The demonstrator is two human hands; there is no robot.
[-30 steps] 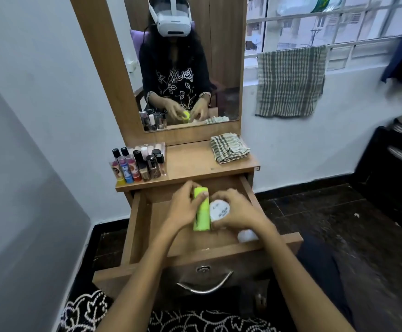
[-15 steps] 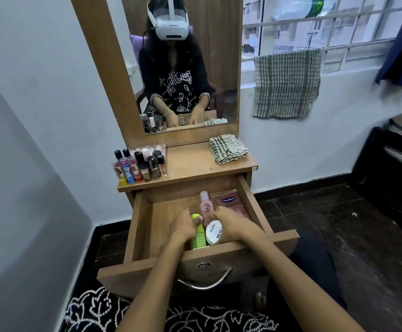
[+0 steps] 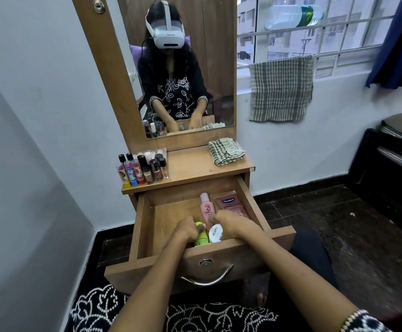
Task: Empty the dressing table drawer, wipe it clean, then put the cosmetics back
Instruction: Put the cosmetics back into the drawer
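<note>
The wooden drawer of the dressing table stands pulled out. Inside it, my left hand grips a lime-green tube near the front wall. My right hand holds a round white jar beside the tube. Behind my hands lie a pink bottle and a pink Vaseline tube at the drawer's back right. The left part of the drawer floor shows bare wood.
On the tabletop a clear organiser with several nail polish bottles stands at the left. A folded checked cloth lies at the right. A mirror rises behind. A checked towel hangs at the window. Dark furniture stands at the right.
Both hands have dropped from above the drawer into it, carrying the green tube and the white jar down to the front of the drawer floor.
</note>
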